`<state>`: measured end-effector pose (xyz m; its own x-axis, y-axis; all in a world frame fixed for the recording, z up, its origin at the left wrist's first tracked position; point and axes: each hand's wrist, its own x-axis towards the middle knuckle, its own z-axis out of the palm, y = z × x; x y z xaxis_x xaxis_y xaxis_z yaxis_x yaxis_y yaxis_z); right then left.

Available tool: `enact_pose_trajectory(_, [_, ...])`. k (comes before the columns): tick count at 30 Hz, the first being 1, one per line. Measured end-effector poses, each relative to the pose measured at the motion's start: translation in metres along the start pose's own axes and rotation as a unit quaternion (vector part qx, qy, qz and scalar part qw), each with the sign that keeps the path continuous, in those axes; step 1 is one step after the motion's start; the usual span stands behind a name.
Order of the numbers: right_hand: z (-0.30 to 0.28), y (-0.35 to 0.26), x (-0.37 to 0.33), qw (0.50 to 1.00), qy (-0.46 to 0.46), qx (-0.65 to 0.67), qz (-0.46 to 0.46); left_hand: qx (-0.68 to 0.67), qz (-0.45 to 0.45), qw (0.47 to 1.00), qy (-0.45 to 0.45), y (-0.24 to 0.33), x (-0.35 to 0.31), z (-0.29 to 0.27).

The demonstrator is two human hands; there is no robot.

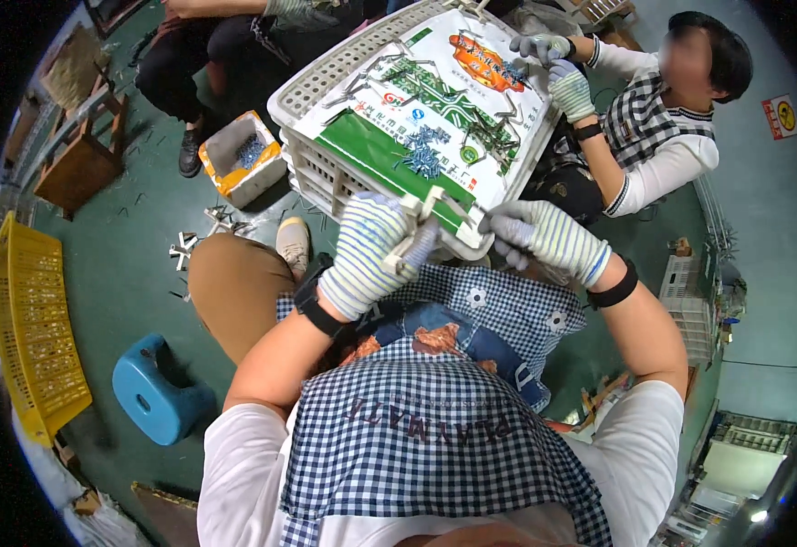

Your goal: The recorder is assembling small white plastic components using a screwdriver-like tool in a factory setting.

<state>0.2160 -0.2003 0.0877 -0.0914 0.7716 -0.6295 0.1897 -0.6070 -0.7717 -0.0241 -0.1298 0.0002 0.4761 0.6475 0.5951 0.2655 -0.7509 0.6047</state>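
Observation:
My left hand (371, 246), in a striped grey-fingered work glove, is closed around a branched off-white plastic part (426, 202). To its right, my right hand (549, 239) wears a matching glove. Its fingers are bent together at the crate's near corner, and anything between them is too small to make out. Beyond my hands, a small pile of blue screw-like pins (426, 151) lies on a printed white and green sack (362, 150). Thin grey metal pieces (403, 71) are scattered over the same sack, which covers a stack of white perforated crates (312, 173).
A co-worker (658, 118) sits at the far right, gloved hands over the crates; another person's legs (166, 77) show at far left. An orange and white box (243, 159) holds blue pins. A blue stool (161, 390) and yellow crate (38, 328) stand at left. White parts (182, 248) litter the floor.

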Motion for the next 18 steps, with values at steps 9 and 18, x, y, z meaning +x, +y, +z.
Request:
enact_pose_trajectory(9, [-0.052,0.019,0.036,0.912,0.228,-0.243,-0.240,-0.248,-0.293,0.918,0.101,-0.018,0.037,-0.087])
enact_pose_trajectory(18, [-0.061,0.021,0.125,0.861,0.283,-0.365,-0.211,-0.261,-0.166,0.945,0.103,-0.101,0.090,-0.157])
